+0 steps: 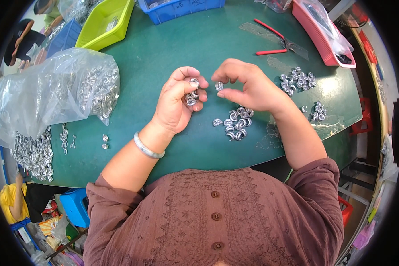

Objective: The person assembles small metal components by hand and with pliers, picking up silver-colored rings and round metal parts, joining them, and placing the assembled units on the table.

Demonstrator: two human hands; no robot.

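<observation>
My left hand (176, 98) is raised over the green table with its fingers curled around several small silver curved metal pieces (191, 101). Facing it, my right hand (244, 84) pinches one silver metal piece (219, 86) between thumb and forefinger. A gap separates the two hands. Below the right hand, a loose pile of similar silver pieces (239, 125) lies on the table. Two more small pieces (105, 142) rest beside my left forearm.
Pliers with red handles (286, 43) lie at the far right, near a pink basket (317, 33). More pieces (299, 80) form groups at right. Left stand a clear bag of metal parts (97, 88), a heap of silver chain (33, 153) and a lime tray (106, 26). A blue bin (181, 11) is at the back.
</observation>
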